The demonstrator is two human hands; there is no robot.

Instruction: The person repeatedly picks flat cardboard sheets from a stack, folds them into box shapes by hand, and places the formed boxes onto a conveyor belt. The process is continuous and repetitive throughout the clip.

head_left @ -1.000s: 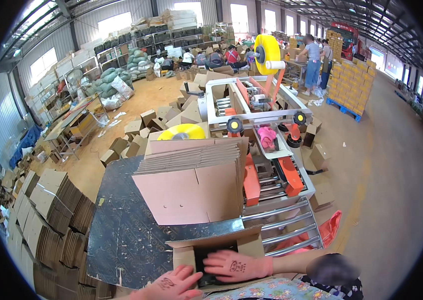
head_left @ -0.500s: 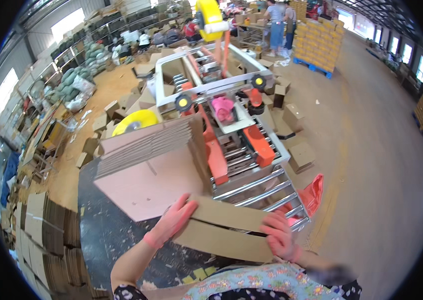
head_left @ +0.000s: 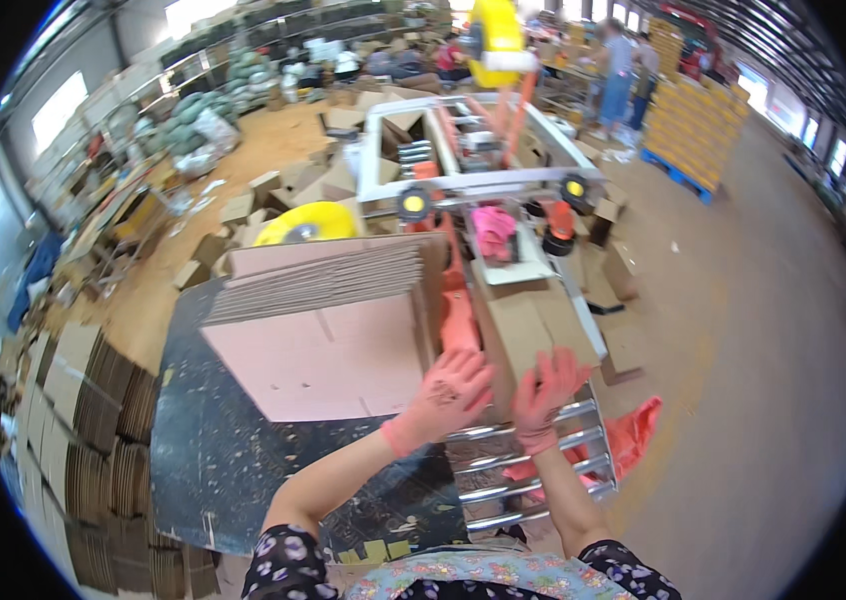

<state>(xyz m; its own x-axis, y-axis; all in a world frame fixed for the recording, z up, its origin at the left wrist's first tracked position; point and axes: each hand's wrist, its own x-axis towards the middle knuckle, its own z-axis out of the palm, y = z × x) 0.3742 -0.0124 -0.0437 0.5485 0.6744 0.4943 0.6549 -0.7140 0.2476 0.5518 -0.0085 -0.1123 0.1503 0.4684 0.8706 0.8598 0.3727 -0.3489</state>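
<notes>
A brown cardboard box lies on the metal roller conveyor, its far end between the orange guides of the tape sealing machine. My right hand, in a pink glove, presses on the near end of the box with fingers outstretched. My left hand, gloved the same way, is at the box's near left corner, beside the orange guide; its fingers are stretched forward. Left of the box, a stack of folded cartons stands on edge on the dark worktable.
A yellow tape roll sits above the machine, and a yellow disc lies behind the cartons. Flattened cardboard bundles are piled at the left. A red plastic bag hangs beside the conveyor. People stand near a loaded pallet.
The box has moved away from my body, onto the rollers and into the machine's entrance. Both hands have gone forward with it, and the view has shifted.
</notes>
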